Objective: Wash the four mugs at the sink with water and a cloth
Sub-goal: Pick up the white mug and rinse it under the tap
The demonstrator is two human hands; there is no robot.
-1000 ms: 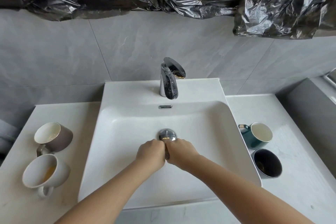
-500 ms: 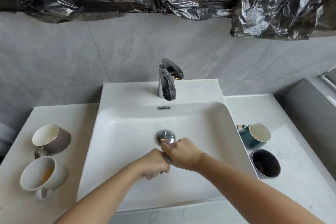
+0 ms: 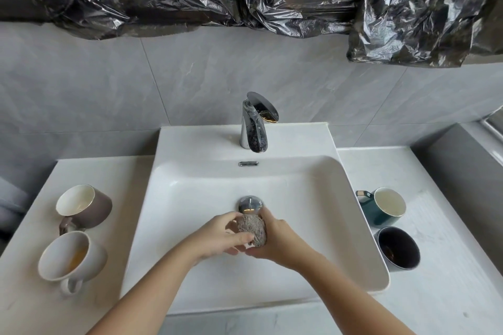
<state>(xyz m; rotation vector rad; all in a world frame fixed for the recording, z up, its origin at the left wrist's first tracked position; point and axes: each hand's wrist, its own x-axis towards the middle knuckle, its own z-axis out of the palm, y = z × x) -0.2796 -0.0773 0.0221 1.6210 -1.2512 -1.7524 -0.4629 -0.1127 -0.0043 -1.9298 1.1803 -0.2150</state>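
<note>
Head view looks down at two hands over the sink. The left hand point(image 3: 223, 236) and the right hand point(image 3: 280, 239) both curl round a gray cloth point(image 3: 251, 228), which is squeezed into a ball between them. I think they hold it low in the sink point(image 3: 190, 198) so drips fall in the bowl and not on the counter point(image 3: 449, 294). The cloth is just in front of the shiny drain point(image 3: 250, 204). The tap point(image 3: 255, 128) stands behind it, and no water comes out.

The four mugs wait outside the bowl. A brown mug point(image 3: 87, 208) and a white mug point(image 3: 70, 258) sit close together on the left. A green mug point(image 3: 383, 209) and a black mug point(image 3: 398, 249) sit close together on the right, just beside the sink edge. The white mug has a yellow stain inside, so it looks not washed yet.

The bowl has lots of open room for washing. A reach for the right mugs should go gently, since they sit so near the rim.
</note>
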